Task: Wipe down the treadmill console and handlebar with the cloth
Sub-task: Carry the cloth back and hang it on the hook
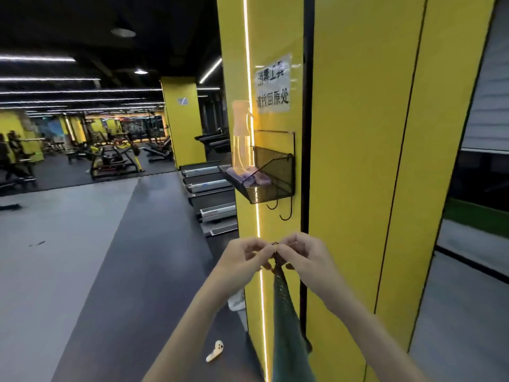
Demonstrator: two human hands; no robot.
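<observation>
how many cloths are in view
2 for sure: a green cloth pinched by the left hand and right hand, and a purple cloth in the wire basket by the spray bottle. A white thing beside the pillar may be a third.

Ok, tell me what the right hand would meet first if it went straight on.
Likely the left hand: the right hand points at it, both pinching the green cloth; the yellow pillar stands behind, depth unclear.

Bare left forearm (192, 321), bare right forearm (371, 334), bare left grip (245, 257), bare right grip (303, 255), slim fingers (254, 245)
</observation>
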